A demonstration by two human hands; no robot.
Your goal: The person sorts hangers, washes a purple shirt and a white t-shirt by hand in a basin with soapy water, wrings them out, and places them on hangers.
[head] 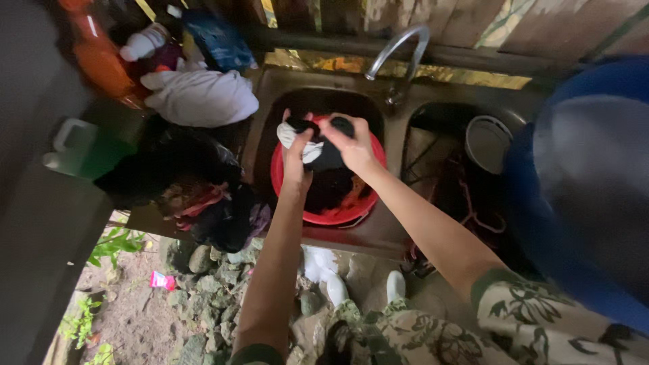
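Observation:
A red plastic basin (280, 181) sits in the left bowl of a metal double sink (392, 226) and holds dark water and orange cloth. Over the basin both hands clutch one black-and-white garment (323, 154). My left hand (295, 157) grips its left end, fingers curled round the white part. My right hand (354, 143) grips its top right, fingers closed over the black part. The two hands are pressed close together above the basin's middle.
A curved tap (399, 49) rises behind the sink. The right bowl holds a metal pot (488, 143). Piled clothes, white (201, 96) and dark (182, 176), lie on the counter at left beside a green jug (84, 150). A blue container (581, 189) fills the right. Stones lie below.

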